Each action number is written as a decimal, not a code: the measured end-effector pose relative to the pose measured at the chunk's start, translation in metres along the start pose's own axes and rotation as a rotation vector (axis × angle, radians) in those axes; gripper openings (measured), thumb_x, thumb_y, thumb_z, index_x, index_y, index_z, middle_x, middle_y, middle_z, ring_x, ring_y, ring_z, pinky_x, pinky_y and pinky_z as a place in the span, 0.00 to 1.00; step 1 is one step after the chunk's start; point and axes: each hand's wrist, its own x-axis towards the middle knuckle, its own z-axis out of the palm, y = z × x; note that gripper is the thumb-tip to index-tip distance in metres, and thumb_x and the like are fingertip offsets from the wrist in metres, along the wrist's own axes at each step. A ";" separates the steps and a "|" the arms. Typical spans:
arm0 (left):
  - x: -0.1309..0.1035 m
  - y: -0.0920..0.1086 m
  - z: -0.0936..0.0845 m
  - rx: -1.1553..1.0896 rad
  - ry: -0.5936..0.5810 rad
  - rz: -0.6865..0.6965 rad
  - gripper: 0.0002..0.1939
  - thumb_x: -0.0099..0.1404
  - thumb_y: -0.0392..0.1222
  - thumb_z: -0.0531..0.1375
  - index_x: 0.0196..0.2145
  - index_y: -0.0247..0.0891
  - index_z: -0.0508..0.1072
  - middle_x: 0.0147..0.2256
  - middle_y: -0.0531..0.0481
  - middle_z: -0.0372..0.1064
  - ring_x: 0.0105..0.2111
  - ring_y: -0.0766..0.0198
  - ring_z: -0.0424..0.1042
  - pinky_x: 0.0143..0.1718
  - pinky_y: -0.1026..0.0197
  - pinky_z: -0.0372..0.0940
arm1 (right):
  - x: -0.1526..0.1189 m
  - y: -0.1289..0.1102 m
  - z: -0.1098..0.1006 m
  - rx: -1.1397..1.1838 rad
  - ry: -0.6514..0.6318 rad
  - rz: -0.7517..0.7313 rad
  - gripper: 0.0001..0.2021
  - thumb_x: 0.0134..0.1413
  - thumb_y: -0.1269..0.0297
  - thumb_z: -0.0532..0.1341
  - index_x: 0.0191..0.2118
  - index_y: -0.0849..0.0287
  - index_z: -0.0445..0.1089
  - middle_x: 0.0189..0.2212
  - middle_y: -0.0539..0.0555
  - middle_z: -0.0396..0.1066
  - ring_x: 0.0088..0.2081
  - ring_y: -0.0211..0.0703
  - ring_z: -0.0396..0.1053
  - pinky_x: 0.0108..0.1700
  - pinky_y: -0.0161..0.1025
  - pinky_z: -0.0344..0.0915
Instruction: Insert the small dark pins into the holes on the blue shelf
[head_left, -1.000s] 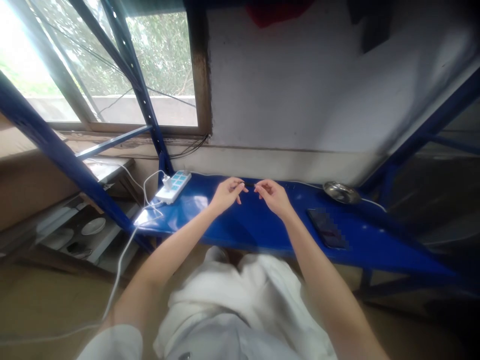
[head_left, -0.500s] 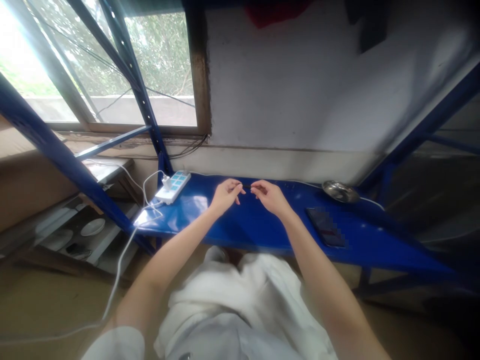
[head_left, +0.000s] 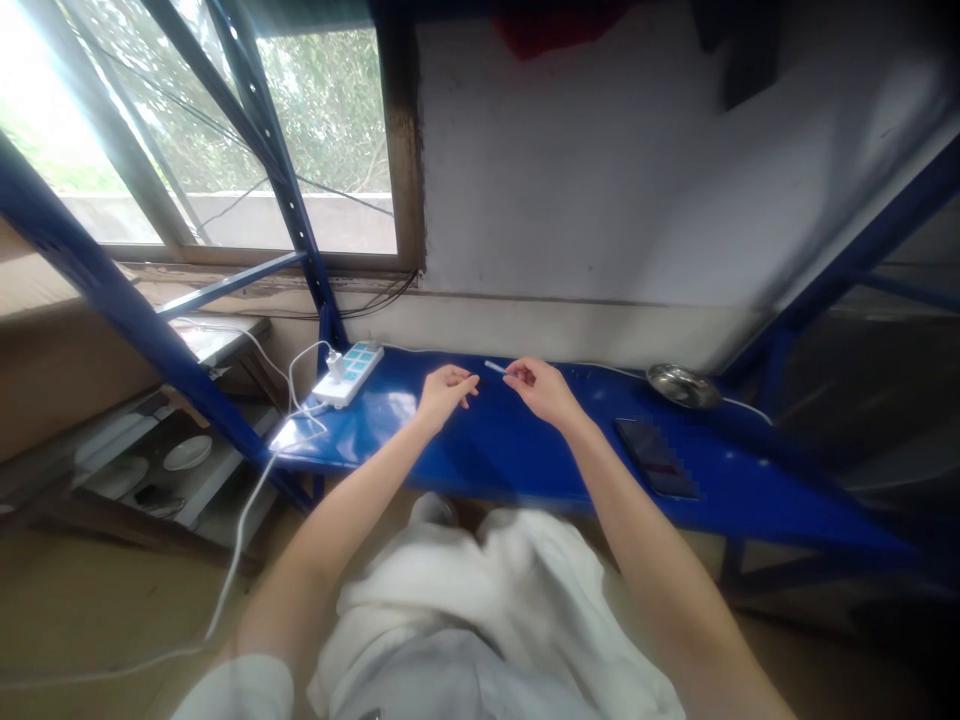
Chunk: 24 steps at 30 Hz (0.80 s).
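Set the middle of the clock between your two hands, with 12 straight ahead. The big pale wall [head_left: 600, 170] is at 1 o'clock. The blue bench [head_left: 517, 460] runs long from side to side under your hands. At 4 o'clock a dark phone [head_left: 651, 458] lies flat on it, with one edge blurry. At 9 o'clock a white and blue power strip [head_left: 349, 374] sits there with a plug in it. At 3 o'clock is a shiny round metal dish [head_left: 682, 385], near the wall.

Your right grip [head_left: 543, 388] pinches a thin, light stick [head_left: 495, 367] over the bench. The stick pokes out toward 10 o'clock, and its free end touches nothing. Your left grip [head_left: 444, 396] is just beside it at 9 o'clock, thumb and finger close together. Something dark shows by those tips, but it's too tiny to tell if you're grasping it.
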 end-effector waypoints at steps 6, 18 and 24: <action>-0.001 -0.003 0.008 -0.002 -0.111 0.027 0.16 0.52 0.48 0.63 0.32 0.32 0.67 0.24 0.49 0.71 0.14 0.74 0.62 0.16 0.70 0.55 | 0.002 -0.010 0.011 0.167 -0.124 0.040 0.10 0.47 0.57 0.59 0.31 0.59 0.68 0.24 0.51 0.69 0.26 0.38 0.64 0.30 0.36 0.60; 0.001 -0.008 0.008 0.062 -0.195 0.081 0.12 0.56 0.45 0.60 0.30 0.33 0.65 0.22 0.55 0.66 0.15 0.75 0.64 0.17 0.70 0.56 | -0.002 -0.006 0.009 0.142 -0.244 0.034 0.10 0.48 0.58 0.57 0.29 0.59 0.69 0.22 0.49 0.68 0.23 0.35 0.62 0.28 0.35 0.59; 0.001 -0.007 0.010 0.084 -0.195 0.114 0.12 0.57 0.46 0.59 0.32 0.33 0.67 0.20 0.57 0.63 0.15 0.75 0.62 0.18 0.70 0.56 | -0.003 -0.001 0.011 0.149 -0.246 0.040 0.11 0.47 0.56 0.58 0.29 0.60 0.69 0.21 0.49 0.67 0.23 0.35 0.60 0.27 0.34 0.57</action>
